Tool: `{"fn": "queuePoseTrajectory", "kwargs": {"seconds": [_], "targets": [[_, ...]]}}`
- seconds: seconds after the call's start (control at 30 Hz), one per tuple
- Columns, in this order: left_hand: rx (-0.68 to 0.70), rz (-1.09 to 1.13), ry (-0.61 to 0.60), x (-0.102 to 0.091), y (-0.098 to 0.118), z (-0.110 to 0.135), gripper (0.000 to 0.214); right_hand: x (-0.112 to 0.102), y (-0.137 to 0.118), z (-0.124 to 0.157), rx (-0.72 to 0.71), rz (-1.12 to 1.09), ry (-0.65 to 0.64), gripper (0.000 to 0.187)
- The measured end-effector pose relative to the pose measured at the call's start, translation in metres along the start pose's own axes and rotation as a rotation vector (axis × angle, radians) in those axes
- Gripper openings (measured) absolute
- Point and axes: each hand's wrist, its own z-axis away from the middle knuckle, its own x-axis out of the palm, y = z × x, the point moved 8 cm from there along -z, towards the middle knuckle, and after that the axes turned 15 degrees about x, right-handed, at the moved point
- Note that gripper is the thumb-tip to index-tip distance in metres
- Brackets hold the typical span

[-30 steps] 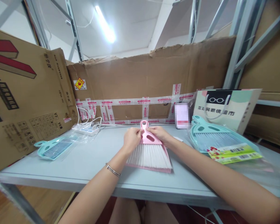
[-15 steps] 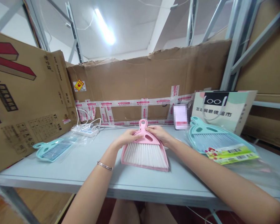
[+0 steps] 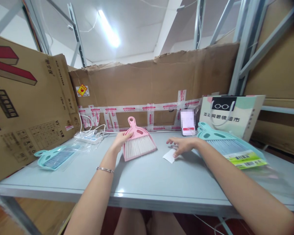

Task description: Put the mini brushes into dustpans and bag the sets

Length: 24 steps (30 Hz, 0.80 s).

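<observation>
My left hand [image 3: 122,139] is closed around the left side of a pink dustpan [image 3: 150,153] with a matching white-bristled hand brush [image 3: 140,143] nested in it. The set is raised at a tilt, handle end up and bristles toward me. On the right, my right hand [image 3: 185,146] reaches over the table with fingers spread and bent. Its thumb is at the edge of a small white card [image 3: 169,156]; I cannot tell whether it presses on it. A thin dark item, too small to name, shows under the fingers.
A bagged teal dustpan set [image 3: 56,158] lies left, near a power strip [image 3: 90,137]. At right are more teal dustpans [image 3: 225,143] with a green label, a paper bag [image 3: 231,114] and a phone [image 3: 188,122]. Cardboard [image 3: 137,85] walls the back of the grey table [image 3: 142,182].
My right hand has let go of the pink set and moved right to the white card. My left hand has carried the set leftward and turned it.
</observation>
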Motion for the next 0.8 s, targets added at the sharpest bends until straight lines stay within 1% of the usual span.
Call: {"fn": "queuePoseTrajectory", "kwargs": {"seconds": [0.13,0.2,0.27,0.33,0.37,0.47,0.5,0.53,0.57,0.6,0.67,0.7,0.77,0.8], "targets": [[-0.03,0.023,-0.003,0.005,-0.002,0.002,0.044,0.004,-0.001,0.002,0.025,0.052,-0.037,0.059],[-0.054,0.077,-0.016,0.008,-0.004,0.002,0.042,0.007,-0.001,0.001,0.037,0.048,-0.047,0.047],[-0.069,0.145,-0.016,0.01,-0.006,0.001,0.039,0.006,-0.002,-0.001,0.03,0.051,-0.03,0.032],[-0.075,0.207,-0.007,0.012,-0.009,0.0,0.039,-0.001,-0.009,-0.002,-0.032,-0.005,0.026,0.025],[-0.075,0.234,-0.008,0.013,-0.01,-0.001,0.039,-0.007,-0.013,-0.001,-0.081,-0.075,0.071,0.024],[-0.085,0.268,-0.013,0.015,-0.015,-0.003,0.039,-0.035,-0.024,0.007,-0.217,-0.389,0.284,0.031],[-0.095,0.262,-0.017,0.015,-0.017,-0.003,0.038,-0.042,-0.025,0.011,-0.234,-0.473,0.337,0.033],[-0.104,0.25,-0.02,0.015,-0.019,-0.003,0.037,-0.044,-0.025,0.013,-0.23,-0.518,0.351,0.035],[-0.11,0.237,-0.024,0.015,-0.021,-0.003,0.037,-0.041,-0.026,0.013,-0.208,-0.518,0.324,0.036],[-0.112,0.227,-0.027,0.015,-0.022,-0.003,0.036,-0.034,-0.027,0.011,-0.177,-0.471,0.26,0.037],[-0.106,0.216,-0.033,0.015,-0.022,-0.003,0.037,-0.013,-0.027,0.008,-0.105,-0.296,0.102,0.04],[-0.1,0.216,-0.034,0.015,-0.022,-0.002,0.037,-0.005,-0.025,0.006,-0.075,-0.205,0.05,0.042],[-0.092,0.215,-0.036,0.015,-0.02,-0.002,0.037,0.004,-0.018,0.001,-0.027,-0.07,0.02,0.044],[-0.093,0.21,-0.035,0.015,-0.02,-0.002,0.037,0.004,-0.013,-0.002,0.003,-0.03,0.043,0.045]]}}
